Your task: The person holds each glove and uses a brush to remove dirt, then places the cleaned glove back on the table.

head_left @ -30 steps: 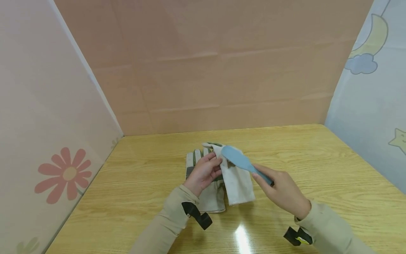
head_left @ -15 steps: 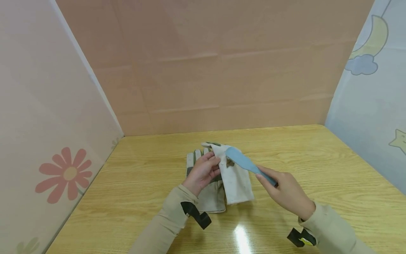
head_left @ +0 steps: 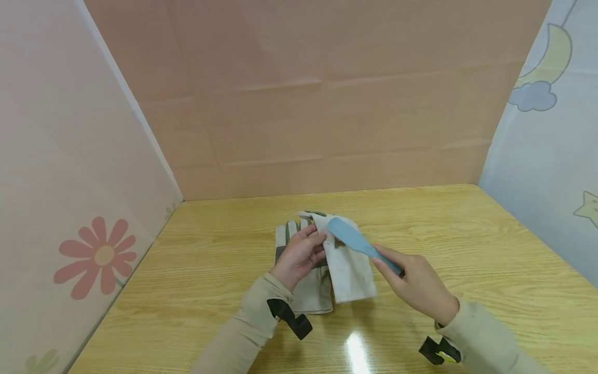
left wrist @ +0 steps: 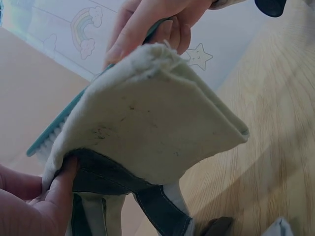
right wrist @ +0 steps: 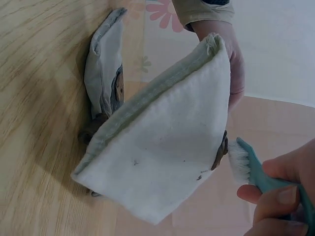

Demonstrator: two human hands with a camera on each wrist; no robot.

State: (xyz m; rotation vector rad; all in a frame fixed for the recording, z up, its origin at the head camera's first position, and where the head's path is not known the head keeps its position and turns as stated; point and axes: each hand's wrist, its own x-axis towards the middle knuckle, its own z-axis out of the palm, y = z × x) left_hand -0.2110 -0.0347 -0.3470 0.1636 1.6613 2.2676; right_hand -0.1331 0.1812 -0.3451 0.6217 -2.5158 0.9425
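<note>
My left hand [head_left: 300,257] pinches a white cloth work glove [head_left: 351,278] with dark green trim, holding it raised with its cuff hanging toward me. My right hand [head_left: 420,283] grips the handle of a light blue brush [head_left: 351,238], whose back faces up in the head view. White bristles [right wrist: 239,164] point at the glove in the right wrist view, close to a brown patch [right wrist: 220,151] on the cloth; whether they touch is unclear. Small dark marks [left wrist: 102,132] speckle the cuff in the left wrist view. A second glove [head_left: 312,293] lies flat underneath, partly hidden by my left hand.
The gloves are near the middle of a wood-grain table [head_left: 210,249]. A plain brownish-pink panel [head_left: 299,104] rises behind it. Patterned panels stand at both sides, with a red flower [head_left: 100,255] on the left and a moon [head_left: 551,52] on the right.
The brush and my right hand shifted slightly right and down, baring the brown patch, then came back up and left over it. My left hand and the lower glove stayed nearly still.
</note>
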